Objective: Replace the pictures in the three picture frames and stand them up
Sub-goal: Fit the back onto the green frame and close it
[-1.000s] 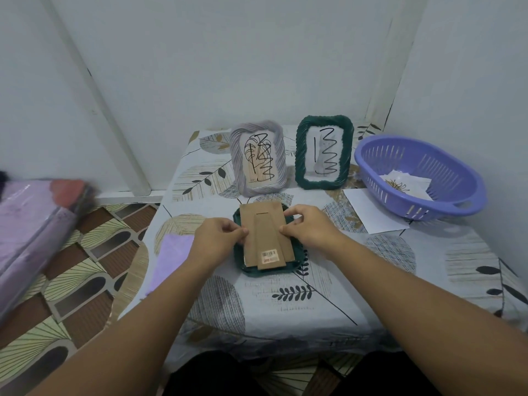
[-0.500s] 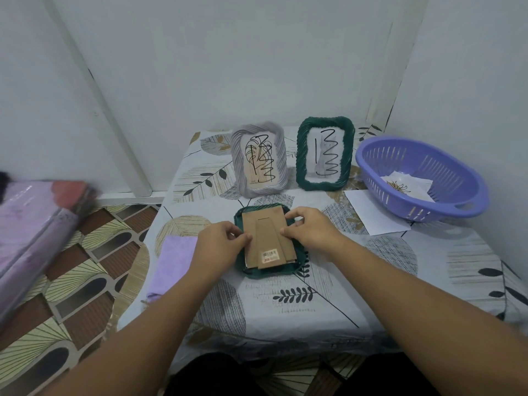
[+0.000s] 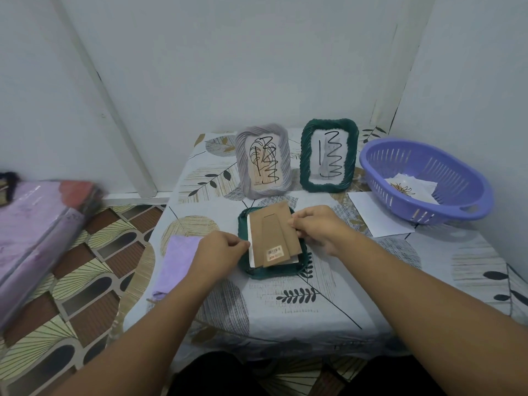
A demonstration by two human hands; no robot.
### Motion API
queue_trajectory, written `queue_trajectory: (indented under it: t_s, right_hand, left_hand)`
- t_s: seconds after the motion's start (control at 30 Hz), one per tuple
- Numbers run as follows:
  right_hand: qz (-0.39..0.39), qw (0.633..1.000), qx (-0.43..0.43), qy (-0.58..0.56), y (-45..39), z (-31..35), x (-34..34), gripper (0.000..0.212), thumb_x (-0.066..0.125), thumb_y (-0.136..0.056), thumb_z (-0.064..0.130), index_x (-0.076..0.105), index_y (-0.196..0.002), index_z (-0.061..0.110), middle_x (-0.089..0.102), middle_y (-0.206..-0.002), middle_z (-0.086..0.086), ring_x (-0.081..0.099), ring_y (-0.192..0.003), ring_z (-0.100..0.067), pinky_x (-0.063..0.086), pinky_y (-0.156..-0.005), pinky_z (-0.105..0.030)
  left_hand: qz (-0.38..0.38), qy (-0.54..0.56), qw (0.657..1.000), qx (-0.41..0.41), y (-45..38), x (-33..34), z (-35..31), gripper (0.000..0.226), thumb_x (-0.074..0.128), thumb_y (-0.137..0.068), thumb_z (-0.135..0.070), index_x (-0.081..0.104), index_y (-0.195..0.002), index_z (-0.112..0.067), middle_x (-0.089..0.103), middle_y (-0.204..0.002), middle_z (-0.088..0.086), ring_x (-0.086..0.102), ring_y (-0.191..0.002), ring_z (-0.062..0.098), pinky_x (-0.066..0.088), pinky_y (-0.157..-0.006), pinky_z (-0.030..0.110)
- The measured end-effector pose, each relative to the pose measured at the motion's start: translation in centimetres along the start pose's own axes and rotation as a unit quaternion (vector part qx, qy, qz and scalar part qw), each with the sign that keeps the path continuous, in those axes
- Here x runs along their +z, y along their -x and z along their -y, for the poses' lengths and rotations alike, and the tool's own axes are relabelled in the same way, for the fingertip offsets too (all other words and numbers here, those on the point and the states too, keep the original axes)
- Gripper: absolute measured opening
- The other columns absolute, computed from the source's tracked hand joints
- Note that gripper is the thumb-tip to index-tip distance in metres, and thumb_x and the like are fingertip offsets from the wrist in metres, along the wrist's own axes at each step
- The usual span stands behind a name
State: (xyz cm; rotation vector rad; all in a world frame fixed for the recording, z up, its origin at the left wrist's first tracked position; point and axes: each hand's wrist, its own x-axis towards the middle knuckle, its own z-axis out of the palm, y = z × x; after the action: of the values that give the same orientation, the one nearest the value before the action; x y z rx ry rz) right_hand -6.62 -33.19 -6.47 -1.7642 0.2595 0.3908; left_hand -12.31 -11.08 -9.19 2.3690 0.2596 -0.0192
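Cardboard backing board (image 3: 273, 237), brown, with its fold-out stand and a barcode sticker, sits on the face-down green frame (image 3: 273, 271) at the tabletop (image 3: 300, 310) centre. White paper edge (image 3: 251, 252) shows along the board's left side, so the board looks off-square in the recess.

Left hand (image 3: 221, 248): fingertips pinch the board's left edge. Right hand (image 3: 317, 227): fingers curled, gripping the board's right edge.

Beyond the green frame stand a grey frame (image 3: 264, 161) and a second green frame (image 3: 328, 155), both upright. Right of it, a purple basket (image 3: 428, 178) holding papers, and a loose white sheet (image 3: 377, 215). Left of it, a lilac cloth (image 3: 178, 260).

Risks, as judged: pressing the board down skewed could crease the picture beneath or leave it crooked; a lifted corner could stop the board seating, and the frame would then not stand.
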Motion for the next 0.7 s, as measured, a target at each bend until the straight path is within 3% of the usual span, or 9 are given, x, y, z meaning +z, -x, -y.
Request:
queue_trajectory:
  t_s: [0.1,0.17,0.27,0.4,0.53,0.63,0.7]
  right_hand:
    - [0.005,1.000,0.010,-0.005,0.1,0.1,0.1,0.006,0.065,-0.096,0.006,0.070,-0.096,0.009,0.066,-0.078,-0.005,0.052,-0.057,-0.008,0.040,-0.052,-0.021]
    - [0.004,1.000,0.014,-0.012,-0.1,0.0,0.1,0.006,0.065,-0.096,0.006,0.070,-0.095,0.011,0.065,-0.075,-0.004,0.052,-0.056,-0.007,0.040,-0.053,-0.021]
    - [0.006,1.000,0.022,-0.012,-0.2,0.0,0.2,0.007,0.066,-0.096,0.008,0.071,-0.096,0.011,0.066,-0.068,0.000,0.052,-0.052,-0.006,0.040,-0.048,-0.018]
    - [0.004,1.000,0.020,-0.004,-0.3,-0.3,0.3,0.007,0.066,-0.095,0.007,0.072,-0.099,0.007,0.068,-0.075,-0.003,0.053,-0.053,-0.006,0.040,-0.048,-0.018]
    - [-0.003,1.000,-0.014,0.020,-0.5,-0.9,0.2,0.007,0.069,-0.093,0.004,0.071,-0.099,0.001,0.069,-0.080,-0.008,0.056,-0.054,-0.009,0.046,-0.046,-0.018]
    - [-0.016,0.996,-0.045,0.080,-1.0,-1.4,0.1,0.005,0.073,-0.090,0.007,0.071,-0.094,0.005,0.072,-0.081,-0.008,0.062,-0.058,-0.012,0.061,-0.070,-0.031]
    - [-0.025,0.990,-0.060,0.129,-1.2,-1.4,0.1,0.006,0.076,-0.088,0.011,0.072,-0.092,0.009,0.075,-0.082,-0.007,0.067,-0.061,-0.012,0.061,-0.079,-0.037]
  left_hand:
    - [0.014,0.016,1.000,0.003,0.0,0.0,0.3,0.031,0.068,-0.092,-0.035,0.071,-0.067,-0.017,0.061,-0.069,-0.004,0.052,-0.066,0.013,0.048,-0.063,0.032]
    - [0.012,0.031,0.999,0.005,0.3,0.0,0.2,0.029,0.069,-0.093,-0.033,0.079,-0.075,-0.012,0.074,-0.075,-0.004,0.063,-0.070,0.016,0.055,-0.069,0.036]
    - [0.019,0.055,0.998,0.005,0.7,-0.2,-0.1,0.021,0.070,-0.093,-0.035,0.084,-0.084,-0.021,0.078,-0.080,-0.010,0.070,-0.081,0.014,0.057,-0.074,0.036]
    - [0.034,0.050,0.998,0.006,0.6,-0.3,0.0,0.023,0.071,-0.092,-0.038,0.083,-0.079,-0.025,0.076,-0.074,-0.003,0.057,-0.067,0.010,0.048,-0.063,0.029]
    - [0.011,0.040,0.999,0.002,0.2,-0.2,-0.3,0.019,0.072,-0.091,-0.037,0.082,-0.082,-0.024,0.076,-0.076,-0.008,0.060,-0.071,0.005,0.046,-0.061,0.023]
    - [-0.021,0.037,0.999,0.001,-0.5,0.0,-0.6,0.015,0.074,-0.089,-0.039,0.078,-0.084,-0.025,0.072,-0.077,-0.008,0.061,-0.074,0.006,0.040,-0.060,0.022]
    - [-0.034,0.030,0.999,0.003,-0.9,0.1,-0.7,0.013,0.077,-0.087,-0.039,0.075,-0.088,-0.027,0.069,-0.078,-0.008,0.062,-0.076,0.007,0.040,-0.061,0.021]
